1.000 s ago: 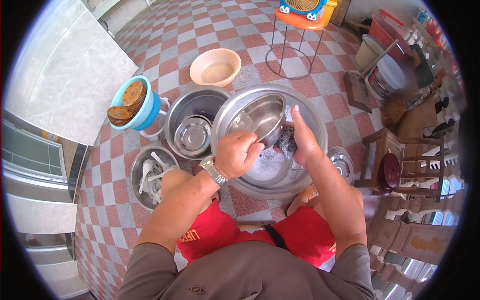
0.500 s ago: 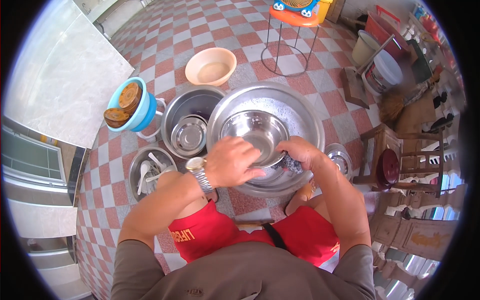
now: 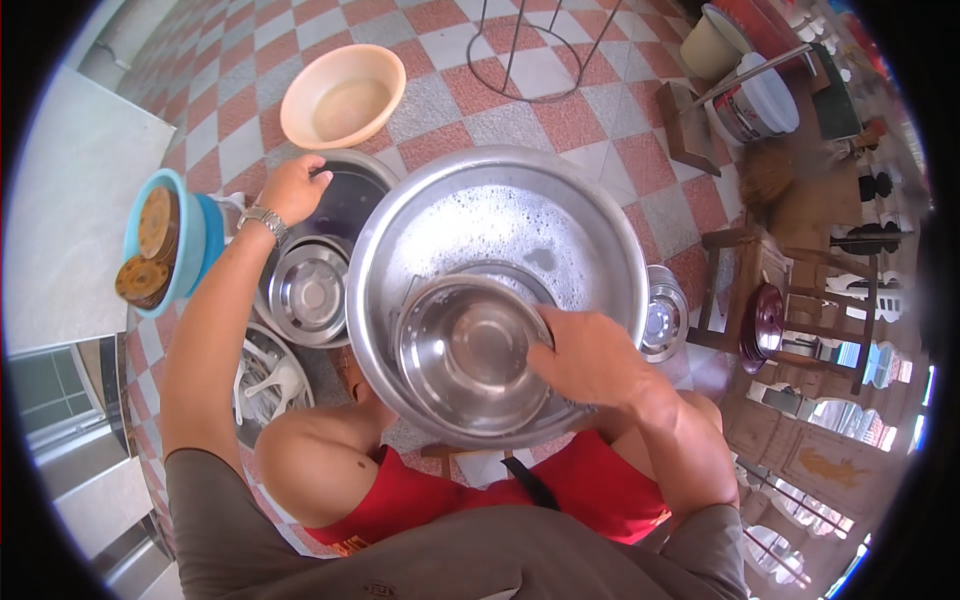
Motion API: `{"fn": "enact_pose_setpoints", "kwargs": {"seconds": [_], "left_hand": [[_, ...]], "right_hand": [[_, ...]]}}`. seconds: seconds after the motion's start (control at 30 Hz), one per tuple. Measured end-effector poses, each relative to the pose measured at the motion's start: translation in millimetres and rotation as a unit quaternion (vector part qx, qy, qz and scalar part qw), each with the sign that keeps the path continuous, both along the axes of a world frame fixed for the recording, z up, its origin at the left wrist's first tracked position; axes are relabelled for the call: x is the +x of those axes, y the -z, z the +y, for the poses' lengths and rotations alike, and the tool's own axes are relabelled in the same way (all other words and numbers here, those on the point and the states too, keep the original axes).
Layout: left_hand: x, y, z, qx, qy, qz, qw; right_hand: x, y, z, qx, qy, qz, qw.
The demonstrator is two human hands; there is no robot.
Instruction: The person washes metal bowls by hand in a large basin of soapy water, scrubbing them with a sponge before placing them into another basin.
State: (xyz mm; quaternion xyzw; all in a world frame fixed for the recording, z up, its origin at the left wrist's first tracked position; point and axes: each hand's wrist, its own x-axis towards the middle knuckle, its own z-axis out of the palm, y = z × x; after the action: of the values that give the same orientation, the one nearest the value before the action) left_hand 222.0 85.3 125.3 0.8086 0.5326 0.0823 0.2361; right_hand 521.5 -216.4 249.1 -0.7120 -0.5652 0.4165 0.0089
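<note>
My right hand [image 3: 600, 360] grips the rim of a stainless steel bowl [image 3: 475, 345], thumb on the inner side. The bowl is tilted over the near part of a large metal basin [image 3: 632, 250], which holds soapy water. Another metal rim [image 3: 510, 268] shows just behind the bowl. My left hand [image 3: 293, 190], with a watch at the wrist, is over the far left rim of a smaller metal basin [image 3: 375, 165]. Its thumb and index finger are apart; the other fingers are mostly hidden. Shiny metal dishes [image 3: 307, 290] lie in that smaller basin.
Left stand a blue tub [image 3: 180, 270] with brown patterned plates and a metal bowl with white spoons [image 3: 280, 380]. A peach basin [image 3: 385, 90] sits farther out. Stacked metal dishes [image 3: 662, 315], a wooden chair [image 3: 740, 290] and a white bucket [image 3: 765, 110] are right.
My left hand has left the bowl and moved left to the smaller basin. The bowl has come nearer and tilted in my right hand. The dark scrubber is no longer clearly visible. The view has shifted.
</note>
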Motion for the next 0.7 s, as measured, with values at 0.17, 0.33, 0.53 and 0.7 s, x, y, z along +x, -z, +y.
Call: {"fn": "enact_pose_setpoints", "kwargs": {"seconds": [0.17,0.33,0.53,0.7], "left_hand": [[31,77,56,0.017,-0.003,0.108,0.994],[63,122,104,0.006,0.002,0.141,0.99],[84,178,148,-0.045,0.009,0.205,0.978],[95,173,162,-0.102,-0.01,0.304,0.947]], "right_hand": [[20,15,18,-0.042,0.038,0.083,0.995],[38,24,36,-0.064,0.049,0.12,0.989],[53,28,50,-0.137,0.086,0.176,0.971],[57,22,61,-0.139,0.082,0.19,0.968]]}}
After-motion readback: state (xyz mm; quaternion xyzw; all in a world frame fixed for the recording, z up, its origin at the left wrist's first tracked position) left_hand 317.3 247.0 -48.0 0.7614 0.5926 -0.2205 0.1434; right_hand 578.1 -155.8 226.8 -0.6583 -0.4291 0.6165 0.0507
